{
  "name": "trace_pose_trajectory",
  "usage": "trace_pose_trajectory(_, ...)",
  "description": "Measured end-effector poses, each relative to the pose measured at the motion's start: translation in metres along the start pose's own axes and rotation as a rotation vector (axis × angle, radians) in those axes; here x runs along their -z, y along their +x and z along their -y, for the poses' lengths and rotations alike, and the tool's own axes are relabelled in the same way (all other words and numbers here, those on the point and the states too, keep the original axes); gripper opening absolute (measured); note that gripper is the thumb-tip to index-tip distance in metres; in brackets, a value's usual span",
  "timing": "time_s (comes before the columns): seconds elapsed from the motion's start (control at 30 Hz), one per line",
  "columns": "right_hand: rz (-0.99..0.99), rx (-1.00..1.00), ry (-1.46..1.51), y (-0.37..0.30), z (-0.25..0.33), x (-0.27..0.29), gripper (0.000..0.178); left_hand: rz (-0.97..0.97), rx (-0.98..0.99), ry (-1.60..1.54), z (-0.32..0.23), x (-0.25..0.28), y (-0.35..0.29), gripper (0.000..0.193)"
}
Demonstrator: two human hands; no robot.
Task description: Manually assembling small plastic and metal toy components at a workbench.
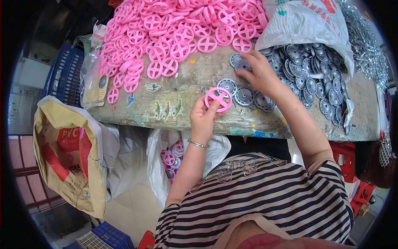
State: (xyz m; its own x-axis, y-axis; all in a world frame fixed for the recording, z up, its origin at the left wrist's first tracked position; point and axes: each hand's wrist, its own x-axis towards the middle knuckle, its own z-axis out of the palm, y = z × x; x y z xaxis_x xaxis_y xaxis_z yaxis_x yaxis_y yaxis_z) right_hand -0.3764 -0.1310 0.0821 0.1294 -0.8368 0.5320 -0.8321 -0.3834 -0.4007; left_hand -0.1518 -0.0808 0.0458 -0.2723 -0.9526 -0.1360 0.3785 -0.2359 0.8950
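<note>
My left hand (203,114) pinches a pink spoked plastic wheel (218,100) near the table's front edge. Farther back and to the right, my right hand (258,71) has its thumb and fingers around a grey wheel disc (243,65). Another grey disc lies just behind that one, partly overlapped. Between my hands and in front of the right one, several grey discs (243,96) lie flat on the worn tabletop (186,79). A large heap of pink wheels (180,50) spreads across the far left and middle.
A white woven sack (304,23) spills a pile of grey discs (309,85) at the right. Silver tinsel (365,45) stands beyond it. Below the table edge, a white bag (155,153) holds pink and grey wheels. A yellowish paper sack (97,195) gapes at the left.
</note>
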Motion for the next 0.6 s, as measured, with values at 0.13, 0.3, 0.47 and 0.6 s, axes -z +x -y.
trace_pose_trajectory(0.13, 0.174, -0.155, -0.107, -0.002, -0.01, -0.002, 0.05, -0.031, -0.024, -0.043, -0.002, -0.004, -0.001, 0.026)
trace_pose_trajectory(0.3, 0.259, -0.387, 0.073, 0.009, -0.016, -0.009, 0.055, 0.033, 0.01, -0.023, -0.003, 0.001, 0.0, 0.028)
trace_pose_trajectory(0.47, 0.266, -0.285, 0.039, 0.015, -0.02, -0.013, 0.063, 0.006, 0.01, 0.003, -0.005, -0.003, 0.0, 0.031)
trace_pose_trajectory(0.6, 0.217, -0.366, -0.033, 0.024, 0.0, -0.025, 0.063, 0.012, -0.007, 0.004, -0.006, -0.004, -0.002, 0.031)
